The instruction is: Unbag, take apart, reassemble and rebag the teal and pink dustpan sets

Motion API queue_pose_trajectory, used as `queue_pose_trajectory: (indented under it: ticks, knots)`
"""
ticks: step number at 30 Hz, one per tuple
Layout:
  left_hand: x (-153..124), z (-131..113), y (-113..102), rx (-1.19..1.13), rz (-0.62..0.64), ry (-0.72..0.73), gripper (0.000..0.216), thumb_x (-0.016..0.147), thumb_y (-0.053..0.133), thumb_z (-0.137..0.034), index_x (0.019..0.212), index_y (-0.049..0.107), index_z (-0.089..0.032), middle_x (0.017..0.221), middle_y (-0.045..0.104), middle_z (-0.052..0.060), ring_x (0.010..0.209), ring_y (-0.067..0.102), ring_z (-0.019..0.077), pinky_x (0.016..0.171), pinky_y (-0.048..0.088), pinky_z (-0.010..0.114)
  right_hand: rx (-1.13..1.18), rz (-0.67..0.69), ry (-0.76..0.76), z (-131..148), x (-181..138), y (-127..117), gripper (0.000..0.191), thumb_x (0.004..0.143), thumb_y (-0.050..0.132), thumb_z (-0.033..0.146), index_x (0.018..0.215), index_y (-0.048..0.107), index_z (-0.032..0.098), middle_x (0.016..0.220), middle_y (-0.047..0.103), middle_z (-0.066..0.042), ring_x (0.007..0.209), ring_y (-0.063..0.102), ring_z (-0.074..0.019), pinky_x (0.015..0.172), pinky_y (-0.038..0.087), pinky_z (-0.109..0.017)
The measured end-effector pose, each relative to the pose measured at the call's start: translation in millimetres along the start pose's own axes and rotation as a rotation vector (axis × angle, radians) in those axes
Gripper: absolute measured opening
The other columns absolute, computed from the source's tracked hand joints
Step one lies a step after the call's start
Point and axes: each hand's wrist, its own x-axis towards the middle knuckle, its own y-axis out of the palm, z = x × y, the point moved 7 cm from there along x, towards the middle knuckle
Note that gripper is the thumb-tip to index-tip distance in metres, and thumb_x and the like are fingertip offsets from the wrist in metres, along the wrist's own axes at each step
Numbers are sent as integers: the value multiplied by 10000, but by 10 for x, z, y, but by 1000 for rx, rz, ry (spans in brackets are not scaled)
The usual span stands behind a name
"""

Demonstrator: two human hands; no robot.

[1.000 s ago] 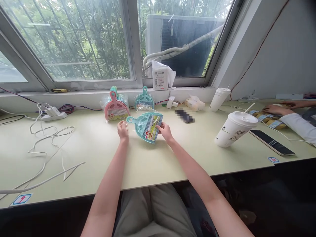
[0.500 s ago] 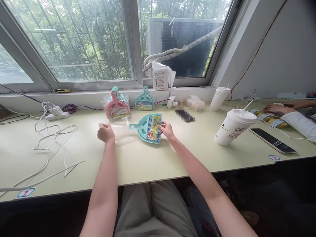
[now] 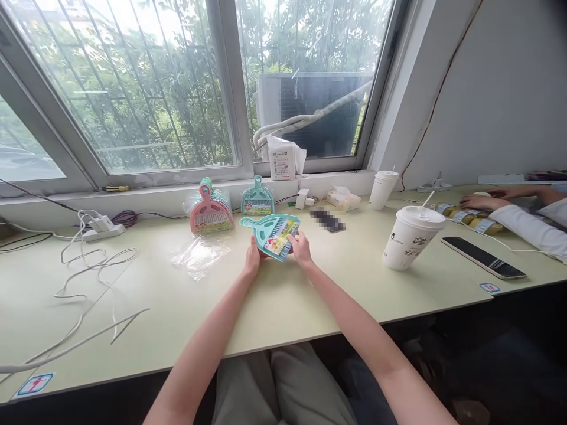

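Between my two hands is a teal dustpan and brush set (image 3: 271,233) with a printed label, its handle pointing to the left. My left hand (image 3: 252,257) grips its near lower edge, thumb up and the other fingers partly hidden beneath. The right hand (image 3: 301,248) pinches the bristle end at the label's side. To the left a crumpled clear plastic bag (image 3: 200,255) lies flat on the table. Behind it leans a stack of dustpan sets with a pink one (image 3: 209,211) in front, and a teal set (image 3: 257,198) stands to its right.
White cables (image 3: 88,277) sprawl over the table's left side near a power strip (image 3: 104,230). At the right stand two white cups, the nearer one (image 3: 411,239) beside a phone (image 3: 482,258). Another person's hands (image 3: 482,200) rest on yellow packages at far right.
My left hand has let go of the clear bag, which now lies on the table, and has moved right to the dustpan set. The set has tilted and come slightly nearer.
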Motion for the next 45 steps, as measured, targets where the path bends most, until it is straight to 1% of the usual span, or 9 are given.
queue_pose_trajectory:
  ticks: [4,8,13,20,24,29,37,40,45]
  knots:
    - [10,-21,-192,8,-29,-31,437,843,423,-550,822,595,-149,726,660,79,651,639,200,637,533,342,-174,118,33,-56,80,-21,160,832,570,347,914,569,211,766,699,10,419,600,-103,425,438,-207]
    - [30,-120,-276,156,-21,15,413,837,386,-516,766,582,-159,695,633,63,649,608,198,619,476,323,-227,-117,92,-55,256,-531,275,905,431,368,790,595,179,675,696,-16,362,555,-87,451,416,-207]
    - [-11,-194,-253,569,-10,129,435,827,362,-535,552,440,-207,591,555,31,628,539,193,598,372,304,-172,-383,182,-9,271,-1002,511,960,143,392,1007,591,153,755,726,-90,524,644,-162,488,427,-253]
    - [-157,-214,-24,746,164,222,379,828,373,-501,583,418,-217,542,520,-2,554,511,171,578,340,279,-948,51,-461,392,-156,123,328,936,391,384,892,648,185,958,665,-153,928,604,-258,732,431,-328]
    - [-172,-173,23,667,163,221,339,793,422,-480,615,499,-201,561,525,-7,568,485,155,572,334,261,-1078,96,-487,305,-247,345,318,940,391,363,908,635,162,1045,605,-173,1042,523,-281,777,419,-344]
    - [-75,-196,-25,419,127,201,418,777,427,-527,748,639,-168,704,616,18,667,507,165,610,363,258,-914,98,-343,231,-94,191,331,952,341,349,858,613,184,996,589,-104,962,537,-213,811,403,-311]
    - [-143,-489,54,603,147,336,430,874,358,-484,897,684,-205,770,652,18,732,554,192,634,368,265,-536,160,-406,399,10,51,214,889,462,229,713,576,184,809,585,26,841,571,-96,807,449,-187]
    - [-195,-439,-28,806,98,267,365,886,360,-379,891,684,-213,801,679,53,760,587,224,634,368,283,-421,76,-460,597,-10,-199,358,953,289,203,725,564,175,736,594,32,753,588,-62,703,483,-156]
    - [-177,-371,-218,1021,57,257,304,865,387,-292,849,684,-230,880,708,93,866,620,268,727,389,319,-691,-102,-391,754,182,-855,483,973,104,251,976,585,209,1012,609,-120,1045,580,-200,822,488,-325]
